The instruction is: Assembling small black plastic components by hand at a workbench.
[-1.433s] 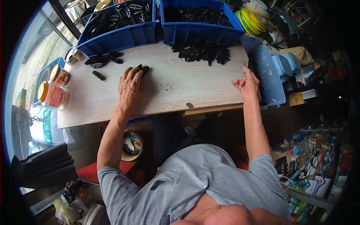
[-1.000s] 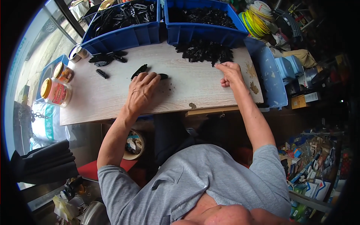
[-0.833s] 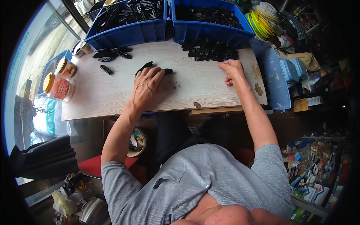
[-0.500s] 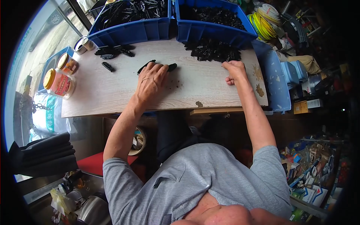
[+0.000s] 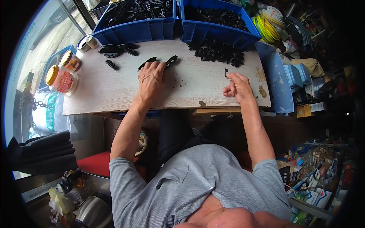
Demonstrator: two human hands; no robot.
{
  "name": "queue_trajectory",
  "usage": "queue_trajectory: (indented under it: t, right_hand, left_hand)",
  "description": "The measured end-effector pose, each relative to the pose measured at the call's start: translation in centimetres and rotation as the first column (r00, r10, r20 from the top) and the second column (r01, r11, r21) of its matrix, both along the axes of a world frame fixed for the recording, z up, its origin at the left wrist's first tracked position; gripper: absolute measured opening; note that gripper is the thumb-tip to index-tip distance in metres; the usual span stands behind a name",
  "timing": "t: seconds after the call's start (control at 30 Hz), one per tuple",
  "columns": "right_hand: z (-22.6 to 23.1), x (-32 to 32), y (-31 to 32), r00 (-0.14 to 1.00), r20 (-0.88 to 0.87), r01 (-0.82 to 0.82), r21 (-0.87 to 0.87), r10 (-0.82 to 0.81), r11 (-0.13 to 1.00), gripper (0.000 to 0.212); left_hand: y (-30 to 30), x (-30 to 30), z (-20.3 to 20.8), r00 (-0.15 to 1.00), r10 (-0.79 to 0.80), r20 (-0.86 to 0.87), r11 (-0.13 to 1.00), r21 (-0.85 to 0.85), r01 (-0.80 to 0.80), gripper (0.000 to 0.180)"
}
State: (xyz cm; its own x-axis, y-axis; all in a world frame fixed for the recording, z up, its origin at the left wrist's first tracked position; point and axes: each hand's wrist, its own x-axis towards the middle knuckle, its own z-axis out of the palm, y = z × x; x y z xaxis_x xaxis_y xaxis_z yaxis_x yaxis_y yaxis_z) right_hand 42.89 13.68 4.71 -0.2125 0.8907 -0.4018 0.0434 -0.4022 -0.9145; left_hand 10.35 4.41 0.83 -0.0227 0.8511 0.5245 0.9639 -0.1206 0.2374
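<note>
My left hand (image 5: 151, 79) rests on the table with its fingers curled over elongated black plastic pieces. One black piece (image 5: 146, 63) sticks out past the fingertips, and another black piece (image 5: 172, 60) slants out by the index finger; the fingers partly hide both. Between thumb and index finger, my right hand (image 5: 239, 86) pinches a small black plastic part (image 5: 226, 72), held upright just in front of a heap of small black parts (image 5: 216, 52). Farther left lie a small pile of elongated black pieces (image 5: 118, 49) and a single black piece (image 5: 111, 65).
Two blue bins at the back hold black parts: the left bin (image 5: 138, 33) longer ones, the right bin (image 5: 218, 32) small ones. Lidded jars (image 5: 61, 80) and open tins (image 5: 86, 43) stand at the table's left. A light-blue tub (image 5: 279, 87) adjoins its right edge.
My right hand has drawn back from the heap toward me, now with a small black part in its pinch. Under my left hand, the right-hand black piece has swung to a steeper slant.
</note>
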Motion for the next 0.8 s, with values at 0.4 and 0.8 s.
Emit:
queue_trajectory:
  t: [0.4,0.8]
  right_hand:
    - [-0.3,-1.2,-2.0,0.990,-0.133,-0.042,0.038,0.047,0.998,0.018]
    - [-2.3,-2.1,-4.0,0.932,-0.293,-0.142,0.245,0.213,0.959,0.019]
  left_hand:
    - [1.5,1.0,-0.2,0.999,0.048,-0.004,0.999,0.011,-0.048,0.041]
    - [0.1,14.7,1.3,-0.178,0.075,0.981,0.879,0.019,0.477,0.032]
